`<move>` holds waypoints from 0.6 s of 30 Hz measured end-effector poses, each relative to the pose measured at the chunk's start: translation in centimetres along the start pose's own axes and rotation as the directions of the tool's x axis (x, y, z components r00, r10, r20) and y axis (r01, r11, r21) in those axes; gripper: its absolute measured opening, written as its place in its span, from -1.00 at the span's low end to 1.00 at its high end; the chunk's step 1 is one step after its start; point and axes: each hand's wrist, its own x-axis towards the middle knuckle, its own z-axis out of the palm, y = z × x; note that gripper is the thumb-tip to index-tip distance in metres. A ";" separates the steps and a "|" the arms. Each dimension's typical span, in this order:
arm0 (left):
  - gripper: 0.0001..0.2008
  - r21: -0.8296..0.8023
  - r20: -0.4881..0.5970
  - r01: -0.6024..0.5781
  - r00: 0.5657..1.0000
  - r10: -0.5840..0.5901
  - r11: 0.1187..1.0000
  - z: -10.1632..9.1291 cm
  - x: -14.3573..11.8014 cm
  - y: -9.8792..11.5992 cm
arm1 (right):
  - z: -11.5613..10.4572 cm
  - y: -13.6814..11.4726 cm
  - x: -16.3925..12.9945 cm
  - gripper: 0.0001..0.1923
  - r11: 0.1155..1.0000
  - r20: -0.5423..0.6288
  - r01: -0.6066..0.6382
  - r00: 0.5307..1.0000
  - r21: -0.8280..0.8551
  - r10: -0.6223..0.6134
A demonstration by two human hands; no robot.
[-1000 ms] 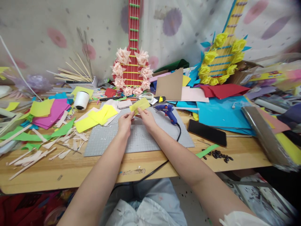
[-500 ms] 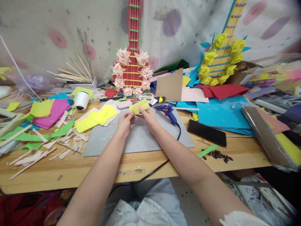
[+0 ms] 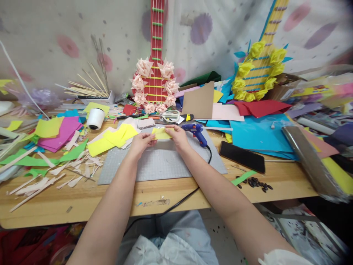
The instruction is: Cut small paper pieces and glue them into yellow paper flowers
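Observation:
Both my hands hold a small yellow paper piece (image 3: pixel 161 133) low over the far part of the grey cutting mat (image 3: pixel 162 163). My left hand (image 3: pixel 141 141) pinches its left end and my right hand (image 3: pixel 178 135) pinches its right end. The paper lies nearly flat between them. A blue glue gun (image 3: pixel 196 131) lies just right of my right hand, its black cord running off the table's front edge. Scissors (image 3: pixel 168 115) lie just beyond the paper. Loose yellow sheets (image 3: pixel 116 138) lie left of my left hand.
A black phone (image 3: pixel 242 156) lies right of the mat, with dark seeds (image 3: pixel 255 183) near the front edge. Paper strips and scraps (image 3: pixel 49 173) cover the left side. A white thread spool (image 3: pixel 95 118), a red paper guitar (image 3: pixel 154 81) and a yellow-flowered guitar (image 3: pixel 257 75) stand at the back.
The yellow paper was tilted up and held higher; now my hands have spread apart and lowered it to lie nearly flat over the mat.

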 end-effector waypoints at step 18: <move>-0.78 0.251 0.286 0.089 0.945 -0.162 0.964 -1.6 -0.3 0.3 | 0.3 1.3 0.2 -0.76 0.916 0.341 0.218 0.935 -0.338 -0.096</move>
